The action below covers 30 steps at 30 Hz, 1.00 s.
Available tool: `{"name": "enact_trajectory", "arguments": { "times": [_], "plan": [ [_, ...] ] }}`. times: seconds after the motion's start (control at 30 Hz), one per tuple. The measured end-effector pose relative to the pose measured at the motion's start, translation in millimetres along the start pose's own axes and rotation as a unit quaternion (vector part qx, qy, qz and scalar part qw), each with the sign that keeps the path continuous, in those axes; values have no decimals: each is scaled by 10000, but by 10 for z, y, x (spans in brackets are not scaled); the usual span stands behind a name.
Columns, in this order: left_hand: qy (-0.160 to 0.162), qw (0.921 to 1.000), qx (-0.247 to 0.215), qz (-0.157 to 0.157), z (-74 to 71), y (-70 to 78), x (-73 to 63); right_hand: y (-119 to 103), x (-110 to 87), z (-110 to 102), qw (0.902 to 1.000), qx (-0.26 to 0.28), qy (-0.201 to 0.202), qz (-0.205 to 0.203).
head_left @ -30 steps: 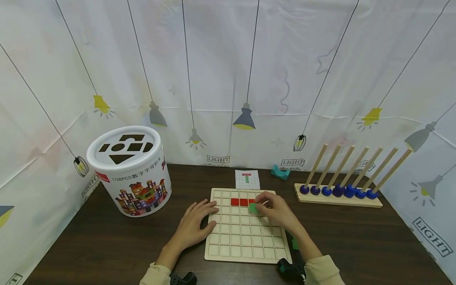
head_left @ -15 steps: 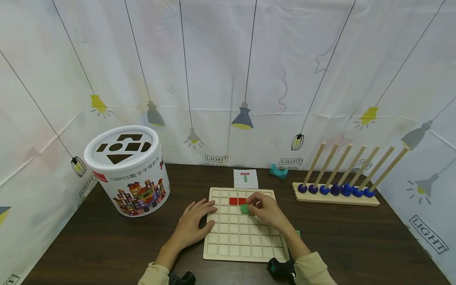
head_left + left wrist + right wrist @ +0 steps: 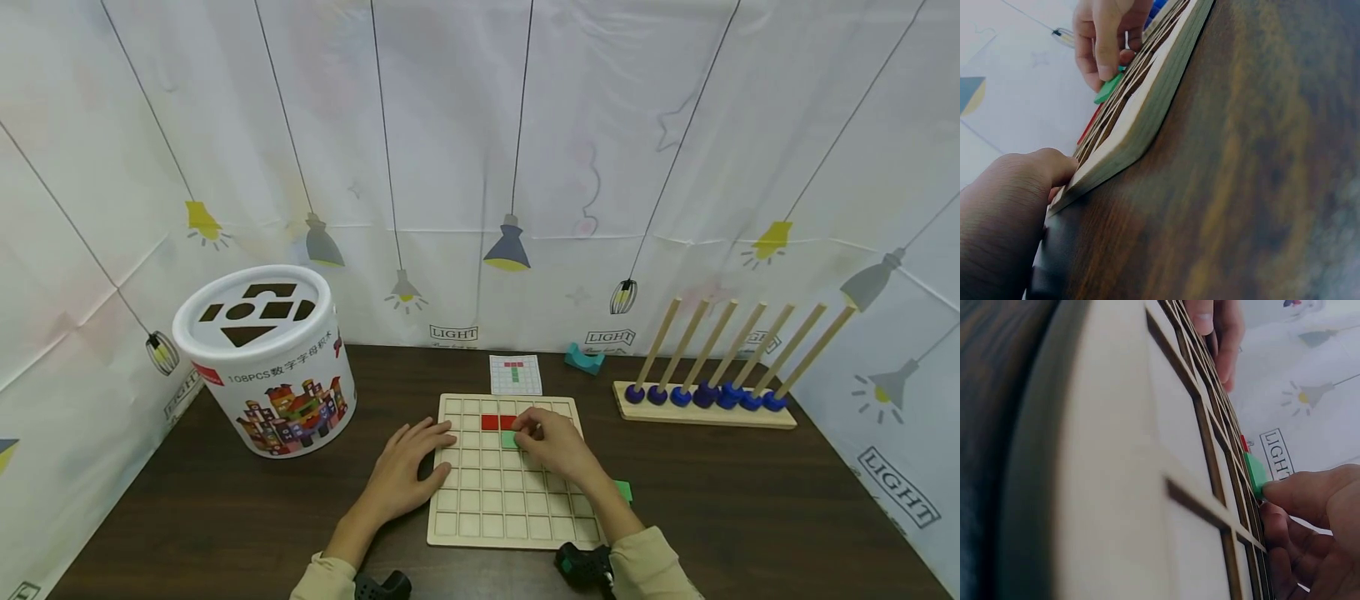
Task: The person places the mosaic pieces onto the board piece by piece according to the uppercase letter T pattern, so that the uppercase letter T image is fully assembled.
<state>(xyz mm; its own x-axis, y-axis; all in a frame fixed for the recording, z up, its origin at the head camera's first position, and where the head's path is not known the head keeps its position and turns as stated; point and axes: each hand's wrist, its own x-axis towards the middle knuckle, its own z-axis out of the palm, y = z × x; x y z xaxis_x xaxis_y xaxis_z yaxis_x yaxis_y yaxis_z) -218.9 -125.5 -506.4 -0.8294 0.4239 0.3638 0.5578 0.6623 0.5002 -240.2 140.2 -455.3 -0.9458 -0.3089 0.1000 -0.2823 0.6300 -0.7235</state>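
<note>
A wooden grid board [image 3: 480,527] lies on the dark table. My left hand [image 3: 408,471] rests on its left edge, fingers spread over the border and thumb lower down. Red square tiles [image 3: 490,422] sit in a row in the second row of cells; my right fingers hide the row's right end. Just below them, my right hand [image 3: 558,446] pinches a green square tile [image 3: 509,439]. In the right wrist view the thumb is on the green tile [image 3: 1255,475], which stands tilted at the grid; the left wrist view also shows the green tile [image 3: 1109,89] under the fingertips.
Behind the board lies a paper card [image 3: 515,377] printed with a red and green T. A teal arch block [image 3: 584,359], a peg stand [image 3: 705,406] with blue beads and a white block bucket [image 3: 262,367] stand around. More green [image 3: 624,491] shows beside the right forearm.
My right hand has moved left over the board with the green tile, from under the red row's right end to under its middle. The left hand stays on the board's edge.
</note>
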Motion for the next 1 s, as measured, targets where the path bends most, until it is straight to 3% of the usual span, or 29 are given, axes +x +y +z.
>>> {"name": "enact_trajectory", "arguments": {
  "times": [0.2, 0.6, 1.0],
  "plan": [
    [17, 10000, 14, -13, -2, 1, -1, 3, 12, 24, 9997, -225, 104, 73],
    [36, 10000, -14, 3, 8, 1, -7, -2, -2, 22, 9990, -406, 62, -201],
    [56, 10000, -5, 1, 2, 0, -5, -39, -87, -127, 9986, -465, -88, -242]
  ]
}}
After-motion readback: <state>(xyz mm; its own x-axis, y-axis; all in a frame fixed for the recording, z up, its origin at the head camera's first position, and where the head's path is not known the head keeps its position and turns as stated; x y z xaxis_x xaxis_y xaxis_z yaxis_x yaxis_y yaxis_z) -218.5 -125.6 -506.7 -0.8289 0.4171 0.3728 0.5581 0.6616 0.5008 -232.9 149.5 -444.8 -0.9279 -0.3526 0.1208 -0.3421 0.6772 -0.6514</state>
